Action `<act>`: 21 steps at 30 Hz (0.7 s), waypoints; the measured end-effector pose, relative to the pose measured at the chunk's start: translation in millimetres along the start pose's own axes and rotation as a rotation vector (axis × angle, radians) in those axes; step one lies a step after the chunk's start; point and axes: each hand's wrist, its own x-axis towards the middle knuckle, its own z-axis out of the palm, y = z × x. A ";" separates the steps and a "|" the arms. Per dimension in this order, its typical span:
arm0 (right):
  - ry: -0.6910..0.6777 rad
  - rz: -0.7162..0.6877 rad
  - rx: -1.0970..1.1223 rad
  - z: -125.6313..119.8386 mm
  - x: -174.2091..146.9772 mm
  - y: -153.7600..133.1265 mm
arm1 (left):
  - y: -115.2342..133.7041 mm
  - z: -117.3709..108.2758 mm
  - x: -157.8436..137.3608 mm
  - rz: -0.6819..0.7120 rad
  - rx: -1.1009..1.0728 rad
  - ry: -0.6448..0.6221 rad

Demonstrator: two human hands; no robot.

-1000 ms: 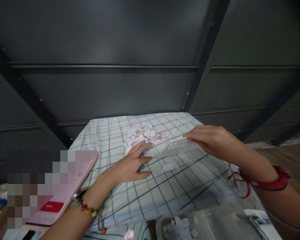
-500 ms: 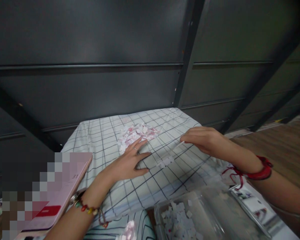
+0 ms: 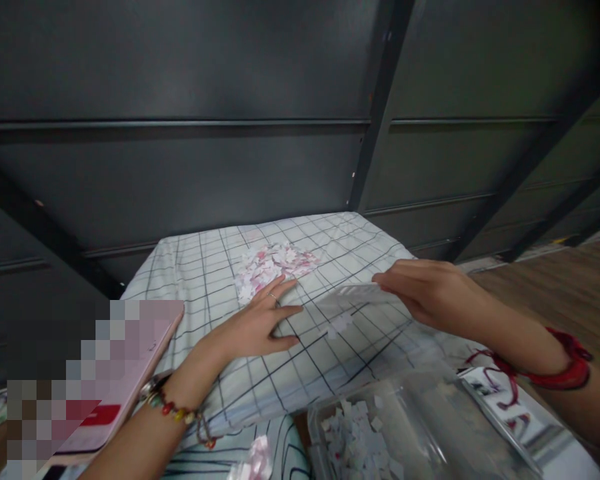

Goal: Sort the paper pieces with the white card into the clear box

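Note:
My left hand (image 3: 257, 327) rests palm down on the checked cloth (image 3: 260, 393), fingers spread and holding nothing. Its fingertips reach the near edge of a heap of small white and pink paper pieces (image 3: 270, 263). In a pinch, my right hand (image 3: 425, 290) has the edge of a thin, pale, flat sheet (image 3: 355, 291), which looks partly see-through. The sheet is blurred, so I cannot tell its exact kind. Between the hands, a few small white pieces (image 3: 339, 325) lie on the cloth just below the sheet.
At the front stands a clear plastic box (image 3: 420, 420) with many white paper bits (image 3: 357, 443) in its left compartment. A pink tablet-like device (image 3: 125, 373) is at the left. A crumpled pink wrapper (image 3: 257, 460) sits near my lap. Dark panels (image 3: 180, 180) rise behind the cloth.
My right hand has moved right and slightly toward me. The pale sheet has turned from nearly edge-on to show more of its face. My left hand has hardly moved.

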 end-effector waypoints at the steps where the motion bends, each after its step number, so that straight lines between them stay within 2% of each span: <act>1: 0.016 -0.026 -0.032 -2.4 -0.8 -4.9 | -0.1 0.0 0.0 0.000 -0.003 -0.003; 6: 0.102 -0.142 -0.162 -14.2 -0.9 -21.4 | -0.8 -0.1 0.0 0.000 -0.015 -0.008; 10: 0.069 -0.066 -0.161 -17.9 5.1 -23.6 | -0.5 -0.8 0.5 -0.003 -0.018 -0.018; 16: 0.037 -0.094 -0.020 -11.4 8.3 -15.5 | 0.5 -2.2 0.6 0.002 -0.036 -0.004; 21: 0.071 -0.136 0.043 -12.3 2.5 -8.8 | 2.6 -2.9 2.2 0.014 -0.070 -0.023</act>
